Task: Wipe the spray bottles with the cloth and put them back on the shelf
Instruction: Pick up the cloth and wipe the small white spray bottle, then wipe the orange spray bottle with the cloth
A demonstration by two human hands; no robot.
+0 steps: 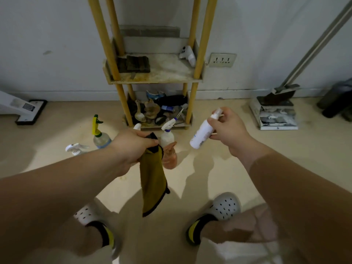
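My left hand [133, 147] grips the top of a mustard-yellow cloth [153, 180] with dark trim, which hangs down over the floor. My right hand [231, 130] holds a slim white spray bottle [202, 133], tilted, nozzle up and to the right. Several spray bottles stand on the floor before the shelf: one with a yellow-green trigger [100, 134], a white-headed one [76, 148] at the left, one with a white and purple trigger [167, 133], and an orange one [170, 156] partly behind the cloth. The wooden shelf [156, 78] stands against the wall.
The middle shelf board carries dark blocks [136, 63] and a small white bottle [188, 55]. The bottom board [158, 109] is crowded with clutter. A floor-cleaner head [31, 112] lies at left, a dustpan and brush [274, 109] at right. My feet in white clogs [222, 206] are below.
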